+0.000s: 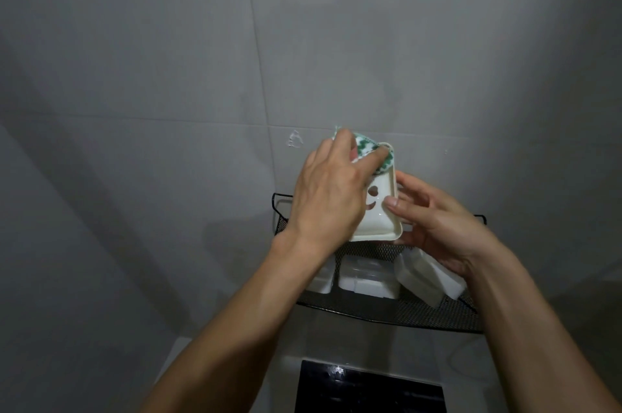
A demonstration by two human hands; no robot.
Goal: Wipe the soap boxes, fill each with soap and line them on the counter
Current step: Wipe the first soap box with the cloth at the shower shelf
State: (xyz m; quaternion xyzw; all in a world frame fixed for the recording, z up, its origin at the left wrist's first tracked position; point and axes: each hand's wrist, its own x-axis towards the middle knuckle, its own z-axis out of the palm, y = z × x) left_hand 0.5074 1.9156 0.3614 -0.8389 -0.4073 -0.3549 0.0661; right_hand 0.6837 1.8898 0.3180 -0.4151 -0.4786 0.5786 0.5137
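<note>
Wiping one soap box above the rack

The right hand (434, 224) gripped the white soap box (377, 207) by its edge, tilted open toward the left hand (331, 190) — which pinched a green-and-white cloth (471, 151) into its far corner. More boxes (367, 281) waited in the mesh rack (437, 315) just below both hands.

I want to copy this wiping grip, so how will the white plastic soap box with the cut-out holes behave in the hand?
The white plastic soap box probably stays stiff, keeping its shape under the green-and-white cloth pressed by the left hand. It looks light: the right hand steadies it with fingertips. Its glossy surface may be slippery.
</note>
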